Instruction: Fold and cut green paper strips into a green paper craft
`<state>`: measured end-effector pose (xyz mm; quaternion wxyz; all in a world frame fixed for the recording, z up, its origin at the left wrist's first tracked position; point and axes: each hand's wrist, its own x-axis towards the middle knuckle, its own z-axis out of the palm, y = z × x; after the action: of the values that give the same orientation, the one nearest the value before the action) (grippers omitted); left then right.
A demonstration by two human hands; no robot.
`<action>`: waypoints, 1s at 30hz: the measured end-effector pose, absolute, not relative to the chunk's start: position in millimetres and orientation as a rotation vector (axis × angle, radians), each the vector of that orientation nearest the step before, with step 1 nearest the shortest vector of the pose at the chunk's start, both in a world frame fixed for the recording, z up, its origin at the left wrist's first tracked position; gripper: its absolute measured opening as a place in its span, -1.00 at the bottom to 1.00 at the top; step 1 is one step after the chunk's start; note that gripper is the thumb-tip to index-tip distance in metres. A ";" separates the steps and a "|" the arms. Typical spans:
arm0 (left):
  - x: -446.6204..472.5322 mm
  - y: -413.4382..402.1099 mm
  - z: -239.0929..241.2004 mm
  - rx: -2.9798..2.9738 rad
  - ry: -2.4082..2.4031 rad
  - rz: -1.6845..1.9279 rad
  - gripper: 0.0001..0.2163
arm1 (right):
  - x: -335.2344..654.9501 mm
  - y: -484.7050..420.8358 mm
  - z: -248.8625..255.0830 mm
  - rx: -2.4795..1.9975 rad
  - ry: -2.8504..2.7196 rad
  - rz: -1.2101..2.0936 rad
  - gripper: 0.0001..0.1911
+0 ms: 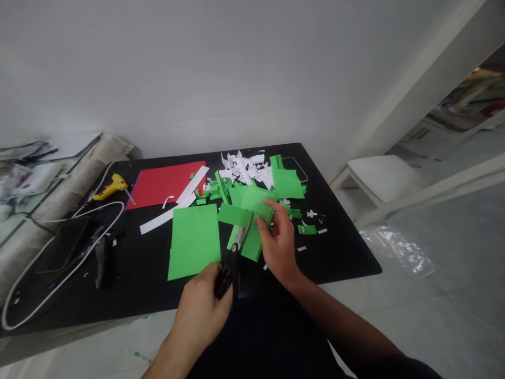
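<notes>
My left hand (205, 302) is closed around the black handles of a pair of scissors (234, 252), whose blades point up into a folded piece of green paper (252, 216). My right hand (278, 242) pinches that green paper from the right side, fingers closed on its edge. A larger flat green sheet (194, 239) lies on the black mat just left of the scissors.
A black mat (347, 252) on the floor carries a red sheet (165, 181), a white paper strip (177, 205), and heaps of green and white scraps (244, 171). A yellow glue gun (110, 187) and white cable (59, 268) lie left. A white stool (379, 176) stands right.
</notes>
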<state>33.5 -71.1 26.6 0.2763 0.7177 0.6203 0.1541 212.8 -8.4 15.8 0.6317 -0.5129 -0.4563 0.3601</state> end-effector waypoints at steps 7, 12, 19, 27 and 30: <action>32.1 -70.4 25.7 1.938 1.668 0.442 -0.73 | 212.9 -9.1 14.6 -1.177 -1.060 0.823 -0.62; 31.6 -70.4 23.6 1.929 1.670 0.459 -0.72 | 212.6 -9.4 13.9 -1.154 -1.065 0.827 -0.62; 31.3 -70.3 23.0 1.922 1.667 0.424 -0.72 | 212.3 -10.0 16.5 -1.153 -1.054 0.823 -0.62; 30.3 -71.2 22.0 1.931 1.654 0.446 -0.72 | 211.7 -10.2 16.7 -1.172 -1.052 0.821 -0.63; 29.7 -71.1 21.4 1.916 1.656 0.444 -0.73 | 211.5 -10.2 16.5 -1.167 -1.040 0.833 -0.62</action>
<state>29.7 -71.1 21.4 0.2813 0.7151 0.6181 0.1656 211.5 -10.2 16.5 0.6327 -0.5100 -0.4548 0.3643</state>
